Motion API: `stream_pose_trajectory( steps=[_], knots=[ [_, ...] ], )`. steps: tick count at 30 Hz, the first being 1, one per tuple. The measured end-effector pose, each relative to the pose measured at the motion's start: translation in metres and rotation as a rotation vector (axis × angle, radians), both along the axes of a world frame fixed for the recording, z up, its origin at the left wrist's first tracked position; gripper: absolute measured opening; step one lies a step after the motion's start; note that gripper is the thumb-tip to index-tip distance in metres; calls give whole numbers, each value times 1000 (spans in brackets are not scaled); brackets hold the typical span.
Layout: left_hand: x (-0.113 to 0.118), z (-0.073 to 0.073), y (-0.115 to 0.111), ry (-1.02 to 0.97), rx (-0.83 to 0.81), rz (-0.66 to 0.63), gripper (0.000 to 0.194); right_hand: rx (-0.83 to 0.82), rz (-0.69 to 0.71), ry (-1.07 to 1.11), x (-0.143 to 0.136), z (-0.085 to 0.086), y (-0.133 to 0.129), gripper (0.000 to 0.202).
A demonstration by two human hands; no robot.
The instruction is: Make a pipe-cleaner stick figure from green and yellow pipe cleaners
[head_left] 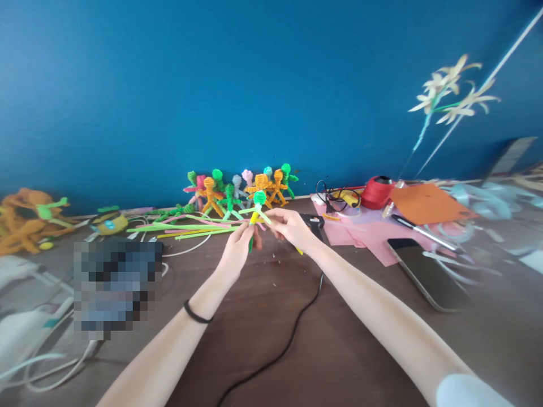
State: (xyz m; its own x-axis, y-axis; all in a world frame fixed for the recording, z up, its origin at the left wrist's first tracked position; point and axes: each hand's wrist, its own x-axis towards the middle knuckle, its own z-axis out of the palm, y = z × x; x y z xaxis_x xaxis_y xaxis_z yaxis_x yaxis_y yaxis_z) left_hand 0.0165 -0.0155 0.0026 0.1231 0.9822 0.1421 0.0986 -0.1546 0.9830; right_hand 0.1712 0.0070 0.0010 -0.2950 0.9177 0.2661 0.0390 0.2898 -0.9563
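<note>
Frame centre: fingers of left hand (236,249) pinch a doll (255,215) — head and arms formed, body seemingly unfinished. Right hand (292,229): finger grip unclear. Stems (148,228), centre-left, apparently unused.

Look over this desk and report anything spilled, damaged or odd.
Small pale specks dot the tabletop below the held pipe-cleaner figure, like stray scraps. At left, coarse pixelation hides one object, so its condition is unclear.

I see left hand (238,244) pinching doll (259,199), right hand (292,229) against it; figures (211,193) behind doll, phone (426,272) to its right.
</note>
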Motion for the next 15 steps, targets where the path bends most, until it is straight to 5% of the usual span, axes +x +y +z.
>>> stream_pose_trajectory(
  steps=[5,15],
  knots=[
    [3,0,-1,-373,-177,-194,20,23,-10,16,0,1,1,25],
    [-3,3,-2,-587,-347,-461,26,-62,35,50,1,4,-1,30]
  ],
)
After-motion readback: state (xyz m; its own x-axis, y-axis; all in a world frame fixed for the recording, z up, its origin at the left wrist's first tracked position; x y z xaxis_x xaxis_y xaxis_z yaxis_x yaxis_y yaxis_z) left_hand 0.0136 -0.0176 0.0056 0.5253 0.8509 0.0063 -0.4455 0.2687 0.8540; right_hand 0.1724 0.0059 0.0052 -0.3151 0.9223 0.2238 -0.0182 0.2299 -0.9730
